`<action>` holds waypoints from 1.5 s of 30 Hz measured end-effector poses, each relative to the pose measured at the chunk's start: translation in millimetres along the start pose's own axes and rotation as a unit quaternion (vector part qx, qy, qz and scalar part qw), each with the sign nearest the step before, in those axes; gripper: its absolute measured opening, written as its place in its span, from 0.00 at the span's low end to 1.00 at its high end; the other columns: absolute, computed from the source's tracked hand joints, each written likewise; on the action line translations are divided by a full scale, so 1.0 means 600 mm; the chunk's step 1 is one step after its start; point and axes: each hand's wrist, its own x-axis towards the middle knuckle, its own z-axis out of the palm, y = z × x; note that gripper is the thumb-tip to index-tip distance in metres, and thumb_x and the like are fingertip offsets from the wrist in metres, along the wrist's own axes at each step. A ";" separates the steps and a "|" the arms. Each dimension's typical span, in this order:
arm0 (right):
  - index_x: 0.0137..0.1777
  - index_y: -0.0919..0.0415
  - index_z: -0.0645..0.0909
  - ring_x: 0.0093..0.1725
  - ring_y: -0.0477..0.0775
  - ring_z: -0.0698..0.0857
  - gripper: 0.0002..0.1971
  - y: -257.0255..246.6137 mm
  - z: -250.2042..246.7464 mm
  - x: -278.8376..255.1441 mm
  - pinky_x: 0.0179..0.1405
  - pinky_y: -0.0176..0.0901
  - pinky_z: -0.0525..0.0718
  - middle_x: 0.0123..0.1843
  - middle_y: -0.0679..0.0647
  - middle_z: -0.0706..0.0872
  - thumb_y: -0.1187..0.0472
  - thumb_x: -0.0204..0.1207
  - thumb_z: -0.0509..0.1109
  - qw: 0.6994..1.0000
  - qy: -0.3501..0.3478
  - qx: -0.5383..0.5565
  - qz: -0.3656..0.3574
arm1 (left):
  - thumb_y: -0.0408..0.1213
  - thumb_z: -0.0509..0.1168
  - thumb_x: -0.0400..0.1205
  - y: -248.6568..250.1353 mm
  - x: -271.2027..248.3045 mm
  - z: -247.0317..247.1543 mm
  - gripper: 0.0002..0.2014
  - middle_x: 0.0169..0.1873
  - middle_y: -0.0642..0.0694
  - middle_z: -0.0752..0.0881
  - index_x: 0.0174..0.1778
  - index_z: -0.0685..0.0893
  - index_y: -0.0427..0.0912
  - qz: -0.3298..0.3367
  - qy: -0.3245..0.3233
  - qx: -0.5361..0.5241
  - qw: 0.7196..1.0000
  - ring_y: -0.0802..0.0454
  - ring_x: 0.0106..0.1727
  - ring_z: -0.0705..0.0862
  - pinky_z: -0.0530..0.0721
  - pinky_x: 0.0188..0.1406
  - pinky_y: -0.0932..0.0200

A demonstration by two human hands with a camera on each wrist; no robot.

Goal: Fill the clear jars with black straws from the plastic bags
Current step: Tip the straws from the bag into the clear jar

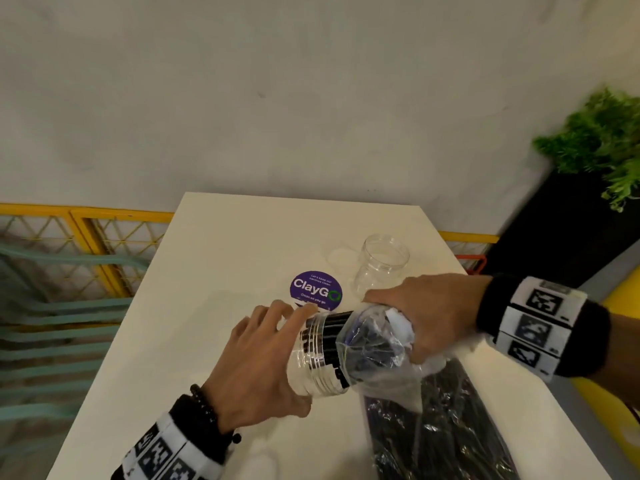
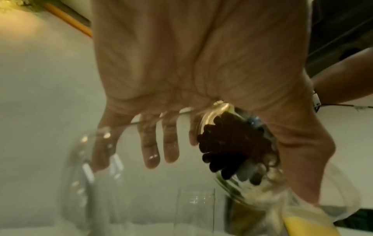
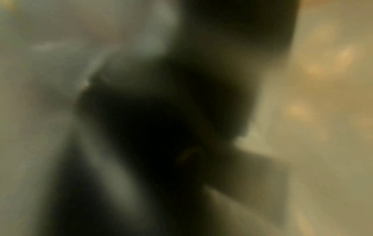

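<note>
White counter point(image 1: 221, 258) carrying all items, far end against a grey wall. Lying along near right of counter: plastic bag point(image 1: 446, 424) packed with black straws. Sitting at far right corner, beyond the counter: black planter point(image 1: 554, 233) with green foliage. Left hand point(image 1: 256, 362) gripping the held jar point(image 1: 313, 355), fingers and thumb curling round its clear wall; jar tilting on its side above the counter, mouth facing right. Right hand point(image 1: 426, 317) closing round a second, crumpled plastic bag point(image 1: 374, 341), pressing its open end against the jar mouth. Black straws point(image 1: 329, 344) showing inside the jar neck, a bundle reaching from bag into jar; in left wrist view, straw ends point(image 2: 228, 143) showing through the jar base beside the palm. Standing upright further back, right of centre: empty clear jar point(image 1: 382, 263), mouth open, well apart from both hands. Lying flat between empty jar and left fingertips: round purple sticker point(image 1: 316, 289) reading "ClayGo". Right wrist view blurring to dark shapes, nothing readable there.
</note>
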 end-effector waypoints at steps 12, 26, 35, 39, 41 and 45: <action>0.76 0.49 0.66 0.57 0.61 0.84 0.32 -0.119 -0.111 0.003 0.59 0.57 0.81 0.62 0.56 0.84 0.49 0.74 0.72 0.910 0.090 -0.404 -0.028 | 0.56 0.85 0.56 0.005 0.032 -0.013 0.44 0.57 0.64 0.83 0.67 0.73 0.67 -0.014 0.013 -0.271 0.962 0.65 0.57 0.83 0.81 0.55 0.65; 0.76 0.46 0.65 0.65 0.64 0.79 0.33 -0.181 -0.205 -0.101 0.71 0.76 0.66 0.67 0.56 0.78 0.33 0.74 0.59 0.901 0.318 -0.297 -0.004 | 0.36 0.88 0.63 0.027 0.017 0.014 0.31 0.43 0.44 0.96 0.61 0.87 0.43 -0.037 0.089 -0.471 0.877 0.42 0.31 0.92 0.92 0.28 0.38; 0.72 0.48 0.74 0.63 0.49 0.82 0.27 -0.086 -0.095 0.005 0.65 0.52 0.80 0.65 0.47 0.84 0.34 0.79 0.57 0.935 0.314 0.142 -0.084 | 0.29 0.83 0.71 0.022 0.015 -0.007 0.07 0.31 0.32 0.92 0.42 0.93 0.37 -0.024 0.092 -0.483 0.870 0.26 0.30 0.87 0.87 0.26 0.31; 0.63 0.53 0.83 0.54 0.51 0.86 0.19 -0.071 -0.077 0.030 0.55 0.55 0.84 0.55 0.49 0.90 0.45 0.85 0.57 0.894 0.401 0.164 -0.113 | 0.27 0.82 0.72 0.021 0.017 -0.004 0.06 0.28 0.31 0.91 0.36 0.91 0.32 -0.021 0.087 -0.469 0.879 0.30 0.25 0.84 0.83 0.22 0.38; 0.69 0.50 0.79 0.59 0.50 0.84 0.24 -0.068 -0.073 0.033 0.60 0.54 0.83 0.61 0.49 0.88 0.39 0.83 0.55 0.908 0.364 0.176 -0.111 | 0.27 0.82 0.72 0.015 0.019 -0.001 0.08 0.28 0.29 0.89 0.37 0.89 0.31 -0.032 0.080 -0.480 0.873 0.35 0.22 0.82 0.81 0.20 0.41; 0.78 0.33 0.62 0.64 0.47 0.79 0.39 -0.070 -0.062 0.025 0.66 0.48 0.78 0.64 0.44 0.78 0.24 0.67 0.62 0.937 0.289 0.181 -0.080 | 0.33 0.83 0.69 0.007 0.022 0.006 0.12 0.31 0.34 0.92 0.43 0.89 0.37 -0.040 0.093 -0.450 0.887 0.30 0.26 0.87 0.87 0.24 0.43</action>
